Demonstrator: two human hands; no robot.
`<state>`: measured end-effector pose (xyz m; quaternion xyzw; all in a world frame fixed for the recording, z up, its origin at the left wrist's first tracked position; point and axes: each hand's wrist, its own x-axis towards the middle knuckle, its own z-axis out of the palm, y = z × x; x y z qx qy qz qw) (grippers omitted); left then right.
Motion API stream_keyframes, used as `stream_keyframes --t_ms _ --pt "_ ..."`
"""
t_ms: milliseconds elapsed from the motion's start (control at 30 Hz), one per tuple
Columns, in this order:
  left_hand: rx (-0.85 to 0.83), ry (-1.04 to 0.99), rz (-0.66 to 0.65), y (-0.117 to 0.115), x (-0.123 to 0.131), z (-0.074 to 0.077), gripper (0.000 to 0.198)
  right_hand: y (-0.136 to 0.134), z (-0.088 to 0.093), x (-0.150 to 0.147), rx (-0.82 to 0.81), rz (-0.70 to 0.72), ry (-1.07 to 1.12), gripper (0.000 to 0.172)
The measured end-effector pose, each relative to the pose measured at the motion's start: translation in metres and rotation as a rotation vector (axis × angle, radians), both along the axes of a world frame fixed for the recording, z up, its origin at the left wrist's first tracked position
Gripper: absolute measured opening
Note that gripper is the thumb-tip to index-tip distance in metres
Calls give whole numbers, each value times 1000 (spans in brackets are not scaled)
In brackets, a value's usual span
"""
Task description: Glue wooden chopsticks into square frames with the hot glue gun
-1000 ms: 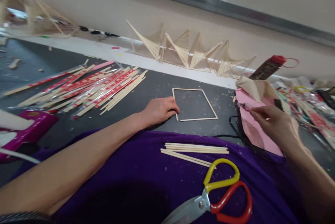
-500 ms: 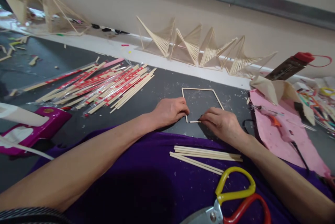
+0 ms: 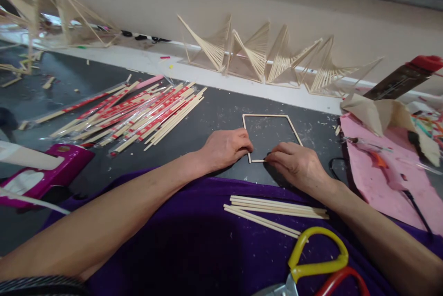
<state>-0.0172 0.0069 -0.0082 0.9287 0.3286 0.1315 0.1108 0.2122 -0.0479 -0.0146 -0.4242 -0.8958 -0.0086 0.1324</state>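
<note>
On the dark table lies a four-sided outline of thin wooden sticks, its far stick (image 3: 266, 115) joined to a side stick at each end. My left hand (image 3: 228, 146) is closed on the left stick (image 3: 249, 158), close to the near left corner. Between the fingertips of my right hand (image 3: 294, 160) is the near stick (image 3: 258, 161), whose left end meets the left stick's end. The right stick (image 3: 295, 130) runs back from behind my right hand, which hides the near right corner. Loose chopsticks (image 3: 277, 206) lie on the purple cloth nearer to me.
Yellow-and-red-handled scissors (image 3: 318, 259) lie in front of me. Wrapped chopsticks (image 3: 148, 111) spread at the left, beyond a magenta device (image 3: 65, 171). A glue gun (image 3: 387, 166) rests on pink material (image 3: 367, 190) at right. Stick models (image 3: 249, 56) and a bottle (image 3: 401, 79) stand behind.
My right hand has brought the near stick's left end up to the left stick, closing the small gap at that corner. The camera view has shifted slightly.
</note>
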Motion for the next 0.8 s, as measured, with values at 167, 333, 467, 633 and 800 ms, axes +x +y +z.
stream_keyframes --t_ms 167,333,467,633,800 --pt "19 8 5 -1 0 -1 18 0 0 -1 13 0 -13 22" --pt "36 11 6 -1 1 -3 19 1 0 -2 5 21 -21 19" --pt "38 21 15 -1 1 -3 19 2 2 -3 -18 62 -3 20" --pt "44 24 24 -2 1 -2 19 3 3 -3 -31 89 11 21" --pt "30 37 30 -2 2 -1 20 3 2 -3 -33 99 31 22"
